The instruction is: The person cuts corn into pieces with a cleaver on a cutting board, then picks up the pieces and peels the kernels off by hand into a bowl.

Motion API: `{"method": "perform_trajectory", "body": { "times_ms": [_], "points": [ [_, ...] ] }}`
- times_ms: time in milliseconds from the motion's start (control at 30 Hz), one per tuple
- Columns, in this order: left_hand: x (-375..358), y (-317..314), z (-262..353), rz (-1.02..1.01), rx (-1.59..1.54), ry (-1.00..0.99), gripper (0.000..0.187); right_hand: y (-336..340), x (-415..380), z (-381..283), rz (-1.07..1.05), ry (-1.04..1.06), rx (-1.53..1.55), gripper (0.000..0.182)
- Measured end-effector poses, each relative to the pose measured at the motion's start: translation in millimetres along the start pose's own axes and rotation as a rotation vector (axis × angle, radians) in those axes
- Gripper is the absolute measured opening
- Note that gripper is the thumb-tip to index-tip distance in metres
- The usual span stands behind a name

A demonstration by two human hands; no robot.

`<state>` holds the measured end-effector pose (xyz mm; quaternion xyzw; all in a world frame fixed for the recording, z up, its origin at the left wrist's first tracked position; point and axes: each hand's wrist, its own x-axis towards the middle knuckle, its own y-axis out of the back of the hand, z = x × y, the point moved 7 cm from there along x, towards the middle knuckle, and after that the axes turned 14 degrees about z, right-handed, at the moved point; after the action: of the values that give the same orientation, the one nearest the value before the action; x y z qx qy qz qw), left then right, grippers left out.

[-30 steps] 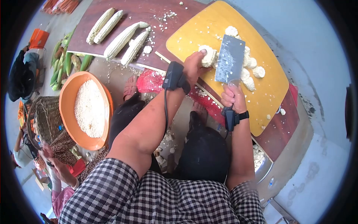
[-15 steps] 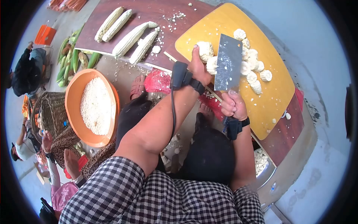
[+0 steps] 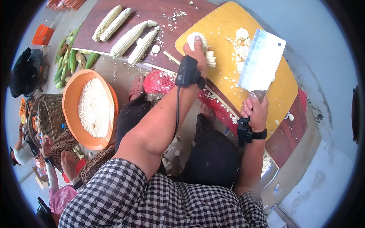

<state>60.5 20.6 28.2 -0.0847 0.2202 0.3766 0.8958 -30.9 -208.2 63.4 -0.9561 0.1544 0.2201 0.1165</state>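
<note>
Rightward over the yellow board [image 3: 224, 22], the cleaver [image 3: 262, 59] had been shifted, its handle clenched in the right hand [image 3: 255, 108]. A corn piece [image 3: 191, 40] was grasped by the left hand [image 3: 195, 55] above the board. Whole cobs [image 3: 131, 39] were supported by the reddish tabletop [image 3: 84, 34]; beside it, kernels [image 3: 93, 108] were contained in an orange tub [image 3: 69, 102].

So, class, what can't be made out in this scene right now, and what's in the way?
All head view:
Part of the yellow board: behind the cleaver's blade.
Cleaver handle: mostly inside the right hand.
Underside of the held corn piece: behind the left hand.
Metal container: partly under the table.
Orange bundle: cut by the top edge.
</note>
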Motion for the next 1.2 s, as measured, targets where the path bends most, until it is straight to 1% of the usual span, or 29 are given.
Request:
{"method": "perform_trajectory", "body": {
  "times_ms": [33, 100, 167, 200, 233, 333, 433, 467, 500, 533, 600, 633, 733, 767, 867, 900, 1000, 1100, 1200],
  "points": [
    [1, -7, -5, -0.013, -0.031, -0.052, 0.058, 0, -3, 0, 0.044, 0.0, -0.003, 0.009],
    [5, -26, -29, -0.035, -0.093, -0.153, 0.056, -1, -8, 8, 0.056, -0.033, -0.003, 0.01],
    [9, -40, -54, -0.108, -0.147, -0.156, 0.056, -1, -10, 15, 0.066, -0.037, -0.015, 0.01],
    [5, -43, -51, -0.146, -0.171, -0.158, 0.056, 1, -8, 16, 0.07, -0.009, -0.087, 0.009],
    [0, -43, -51, -0.179, -0.252, -0.11, 0.04, 2, -7, 17, 0.074, 0.017, -0.158, 0.009],
    [1, -43, -49, -0.22, -0.493, 0.111, 0.044, 7, -4, 25, 0.069, 0.068, -0.32, 0.016],
    [8, -22, -31, -0.095, -0.307, -0.026, 0.056, 2, -2, 35, 0.037, 0.073, -0.427, 0.026],
    [9, -17, -23, -0.11, -0.214, -0.092, 0.059, -1, -2, 37, 0.023, 0.067, -0.458, 0.029],
    [13, -11, -19, -0.122, -0.119, -0.159, 0.063, -1, 0, 37, -0.003, 0.055, -0.599, 0.033],
    [16, -5, -14, -0.133, -0.023, -0.223, 0.066, 0, 4, 36, 0.005, 0.136, -0.673, 0.033],
    [22, 3, -1, -0.153, 0.269, -0.527, 0.065, -2, 10, 37, 0.03, 0.3, -0.816, 0.033],
    [23, 3, 2, -0.163, 0.416, -0.676, 0.064, -3, 11, 37, 0.047, 0.307, -0.817, 0.033],
    [3, 7, 19, -0.156, 0.741, -0.961, 0.061, -11, 10, 28, 0.071, 0.334, -0.823, 0.033],
    [-1, 6, 21, -0.214, 0.704, -0.879, 0.063, -16, 8, 23, 0.061, 0.348, -0.825, 0.033],
    [-2, -1, 9, -0.287, 0.754, -0.943, 0.064, -29, 8, 22, 0.031, 0.426, -0.798, 0.032],
    [-3, -1, 7, -0.304, 0.715, -0.98, 0.064, -35, 7, 19, 0.021, 0.46, -0.785, 0.032],
    [1, 3, -2, -0.29, 0.609, -0.97, 0.064, -55, -4, 1, -0.029, 0.56, -0.798, 0.03],
    [7, 8, -10, -0.29, 0.529, -0.913, 0.065, -74, -14, -16, -0.068, 0.443, -0.837, 0.03],
    [10, 16, -10, -0.32, 0.42, -0.889, 0.068, -89, -18, -29, -0.062, 0.634, -0.848, 0.029]
  ]
}}
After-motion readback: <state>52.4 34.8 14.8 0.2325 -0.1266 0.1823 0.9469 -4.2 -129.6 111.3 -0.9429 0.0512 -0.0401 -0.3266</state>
